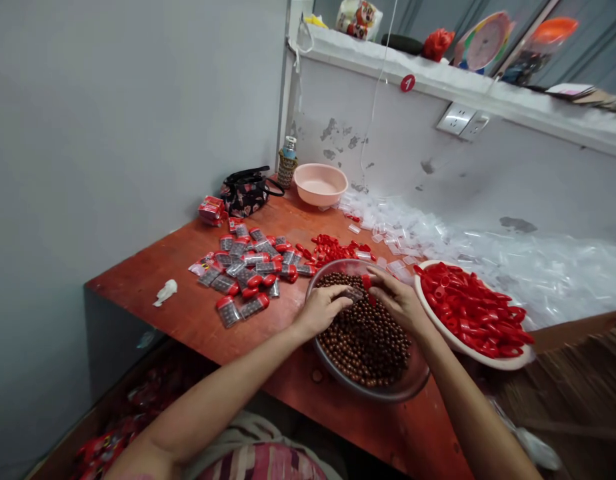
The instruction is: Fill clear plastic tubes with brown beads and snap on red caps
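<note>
Over a round basin of shiny brown balls, my left hand is closed on a small clear container with brown balls inside. Facing it, my right hand pinches a red plastic cap, a short way apart from the container. To the left on the table lies a loose pile of filled clear containers with red caps. Behind the basin sit several small red pieces. On the right, a white basin is heaped with red caps.
Clear empty plastic containers are heaped along the wall at the right. A pink basin, a flowered bag and a bottle stand at the back of the red table. Crumpled tissue lies near the left edge.
</note>
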`<control>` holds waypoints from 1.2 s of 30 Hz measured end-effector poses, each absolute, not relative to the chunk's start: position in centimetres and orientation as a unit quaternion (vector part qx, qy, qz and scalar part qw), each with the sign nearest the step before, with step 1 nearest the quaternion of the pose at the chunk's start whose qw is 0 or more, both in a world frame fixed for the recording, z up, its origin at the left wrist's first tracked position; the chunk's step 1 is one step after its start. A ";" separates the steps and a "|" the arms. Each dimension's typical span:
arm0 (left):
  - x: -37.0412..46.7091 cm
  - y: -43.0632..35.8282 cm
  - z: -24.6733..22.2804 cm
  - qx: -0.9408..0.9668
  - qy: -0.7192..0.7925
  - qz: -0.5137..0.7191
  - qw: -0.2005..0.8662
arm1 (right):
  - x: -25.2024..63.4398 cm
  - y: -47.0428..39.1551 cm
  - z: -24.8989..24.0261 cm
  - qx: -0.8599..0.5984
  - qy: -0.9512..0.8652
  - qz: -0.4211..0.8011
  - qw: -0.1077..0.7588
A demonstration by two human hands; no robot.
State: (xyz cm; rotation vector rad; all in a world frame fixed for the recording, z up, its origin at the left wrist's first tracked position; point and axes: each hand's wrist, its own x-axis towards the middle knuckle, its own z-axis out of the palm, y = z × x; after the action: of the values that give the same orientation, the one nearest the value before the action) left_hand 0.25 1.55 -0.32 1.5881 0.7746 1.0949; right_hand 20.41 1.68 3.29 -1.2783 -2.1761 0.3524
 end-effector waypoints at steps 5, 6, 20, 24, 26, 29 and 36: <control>0.1 1.1 0.2 0.726 0.311 0.416 0.450 | 19.4 -1.2 4.3 -0.419 -0.872 0.098 0.233; 0.1 1.1 0.2 0.730 0.313 0.413 0.444 | 19.4 -1.4 4.2 -0.416 -0.877 0.088 0.223; 0.3 0.1 -1.2 0.796 0.327 0.370 0.350 | 18.0 -3.8 2.2 -0.410 -0.891 -0.113 0.158; 0.2 0.5 -0.7 0.734 0.310 0.430 0.425 | 18.6 -2.9 2.9 -0.455 -0.842 0.103 0.269; 0.1 0.8 -0.5 0.675 0.295 0.455 0.500 | 19.0 -2.9 3.0 -0.481 -0.757 0.268 0.351; 0.0 1.3 -0.5 0.598 0.282 0.455 0.596 | 19.5 -3.5 2.2 -0.462 -0.596 0.447 0.481; -0.1 0.6 0.0 0.674 0.264 0.438 0.533 | 19.5 -3.3 0.8 -0.466 -0.457 0.522 0.549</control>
State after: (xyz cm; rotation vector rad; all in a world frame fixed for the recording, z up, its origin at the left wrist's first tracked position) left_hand -0.05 0.61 -0.05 1.6075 0.6287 1.0430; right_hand 19.52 -3.28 0.77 -1.1045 -1.0830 1.2365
